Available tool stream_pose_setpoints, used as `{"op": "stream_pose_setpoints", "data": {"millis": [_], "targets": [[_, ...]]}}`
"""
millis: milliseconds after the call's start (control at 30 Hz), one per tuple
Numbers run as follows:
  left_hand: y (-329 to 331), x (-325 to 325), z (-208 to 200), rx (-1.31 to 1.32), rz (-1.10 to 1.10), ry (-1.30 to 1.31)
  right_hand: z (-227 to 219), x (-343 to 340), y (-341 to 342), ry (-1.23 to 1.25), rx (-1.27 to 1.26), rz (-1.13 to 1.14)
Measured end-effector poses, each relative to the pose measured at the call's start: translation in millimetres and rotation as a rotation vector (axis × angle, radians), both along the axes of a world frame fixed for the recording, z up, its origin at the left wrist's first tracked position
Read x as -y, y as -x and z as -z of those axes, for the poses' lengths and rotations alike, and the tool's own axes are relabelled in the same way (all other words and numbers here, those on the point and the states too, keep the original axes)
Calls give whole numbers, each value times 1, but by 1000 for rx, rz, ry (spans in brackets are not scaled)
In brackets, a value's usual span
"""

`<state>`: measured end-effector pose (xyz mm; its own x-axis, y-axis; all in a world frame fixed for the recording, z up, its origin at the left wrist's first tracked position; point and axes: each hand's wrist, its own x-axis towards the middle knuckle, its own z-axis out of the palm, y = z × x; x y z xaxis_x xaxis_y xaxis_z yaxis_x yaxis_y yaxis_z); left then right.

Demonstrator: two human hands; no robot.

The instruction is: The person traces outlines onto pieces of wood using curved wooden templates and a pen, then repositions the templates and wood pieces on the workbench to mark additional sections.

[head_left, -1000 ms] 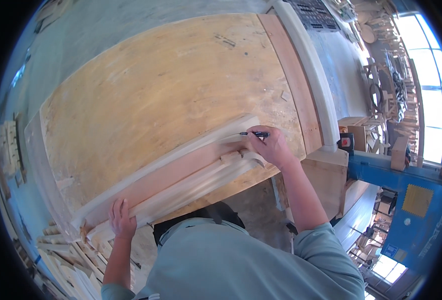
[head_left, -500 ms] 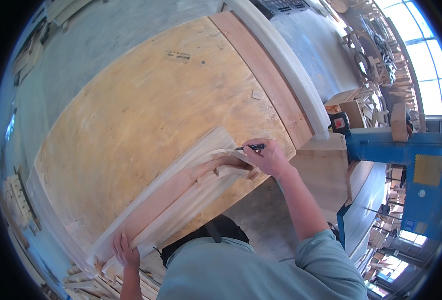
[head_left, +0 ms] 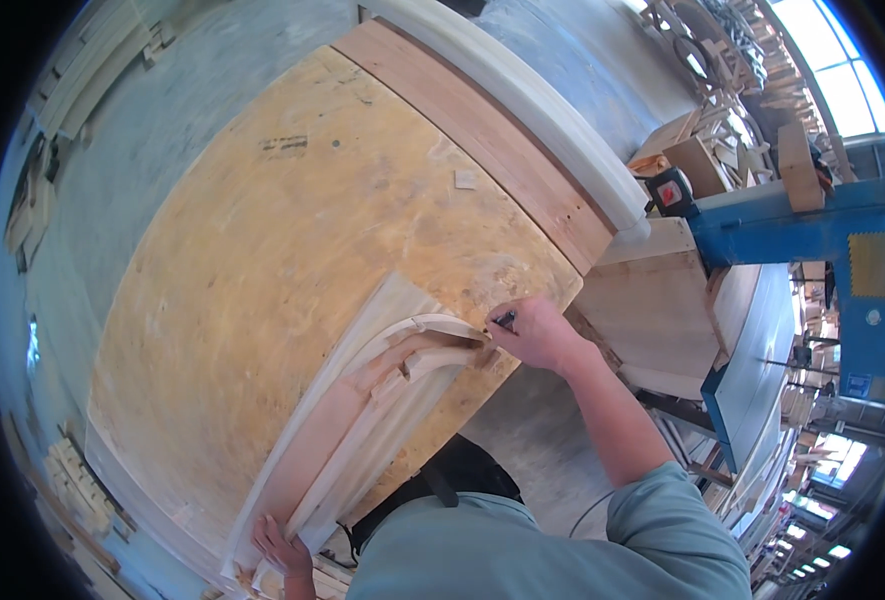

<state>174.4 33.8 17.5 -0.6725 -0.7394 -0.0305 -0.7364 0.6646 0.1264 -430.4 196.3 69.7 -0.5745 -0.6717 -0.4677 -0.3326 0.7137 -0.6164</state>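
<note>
A long wooden piece (head_left: 307, 468), curved at its far end, lies on a pale board (head_left: 394, 292) at the near side of the tabletop. My right hand (head_left: 532, 333) is closed around a black pen (head_left: 505, 320) beside the curved end. The pen's tip is hidden, so whether it touches the wood cannot be seen. At the other end, my left hand (head_left: 280, 545) rests with its fingers stretched over the wooden piece.
The worn yellowish tabletop (head_left: 252, 300) carries a small wood chip (head_left: 464, 179). A reddish plank (head_left: 492, 140) and a pale rounded beam (head_left: 532, 95) border its far right edge. A blue machine (head_left: 792, 225) stands right, near a black case with a red patch (head_left: 670, 190).
My right hand has moved slightly nearer and the pen now shows less, tilted toward the curved end's tip. The view has turned. My left hand stays on the wooden piece.
</note>
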Motion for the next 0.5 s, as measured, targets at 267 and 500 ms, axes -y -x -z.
{"op": "stream_pose_setpoints", "data": {"millis": [267,500], "targets": [[-5,-3,-7,64,-23,-44,-14,-24,-35,363,-448,248],[-10,2,-8,101,104,-47,-21,-4,-122,678,-164,-46]]}}
